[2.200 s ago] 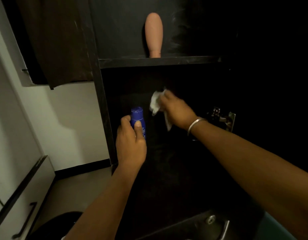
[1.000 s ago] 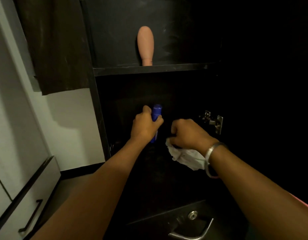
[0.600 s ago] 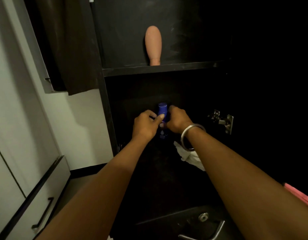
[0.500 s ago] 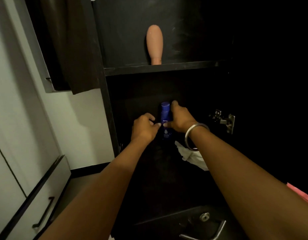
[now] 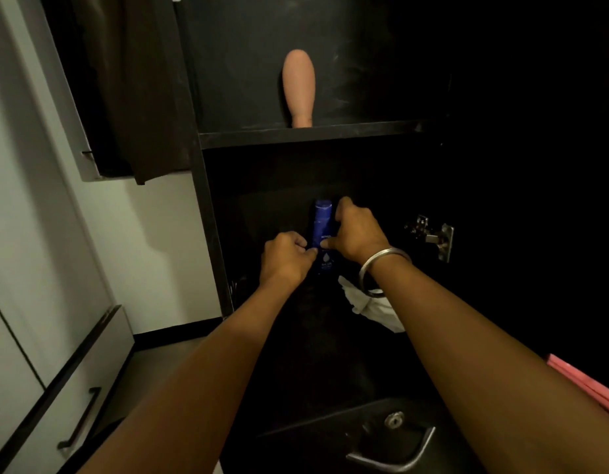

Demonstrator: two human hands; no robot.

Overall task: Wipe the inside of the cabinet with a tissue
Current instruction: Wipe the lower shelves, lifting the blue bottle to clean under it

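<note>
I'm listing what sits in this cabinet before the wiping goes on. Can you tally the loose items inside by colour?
Blue: 1, the bottle, with both hands on it
Peach: 1, the tube, on the upper shelf
White: 1, the tissue, under the right wrist
Total: 3
</note>
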